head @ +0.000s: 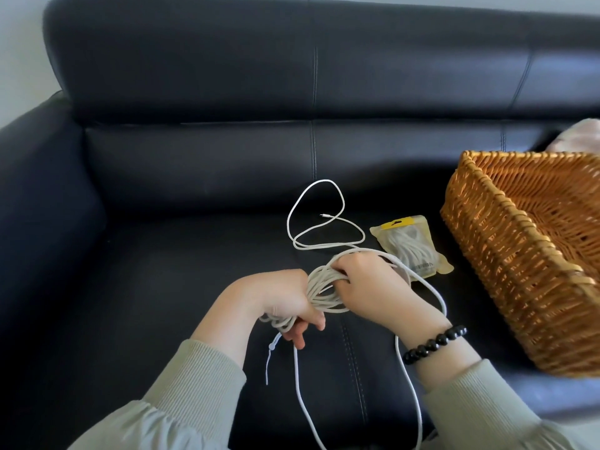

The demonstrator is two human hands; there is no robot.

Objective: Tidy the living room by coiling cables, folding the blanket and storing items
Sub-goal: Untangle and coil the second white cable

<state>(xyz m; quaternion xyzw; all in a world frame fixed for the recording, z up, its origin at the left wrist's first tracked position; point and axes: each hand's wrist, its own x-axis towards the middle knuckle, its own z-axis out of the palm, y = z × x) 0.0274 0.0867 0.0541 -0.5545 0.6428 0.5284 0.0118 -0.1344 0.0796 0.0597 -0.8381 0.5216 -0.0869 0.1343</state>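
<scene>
Between the hands the white cable (319, 289) is mostly coiled, left hand (285, 306) and right hand (367, 287) both gripping the bundle, with a loose tail (324, 180) beyond them on the sofa (194, 254) left to wind and the basket (519, 271) to their right awaiting it.

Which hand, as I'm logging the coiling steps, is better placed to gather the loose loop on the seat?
Probably right. The right hand lies nearest the loose loop, whose strand runs in beside it; the left hand grips the coiled bundle as anchor.

white cable (319, 289), black sofa (201, 177), perhaps pinkish blanket (581, 138)
</scene>
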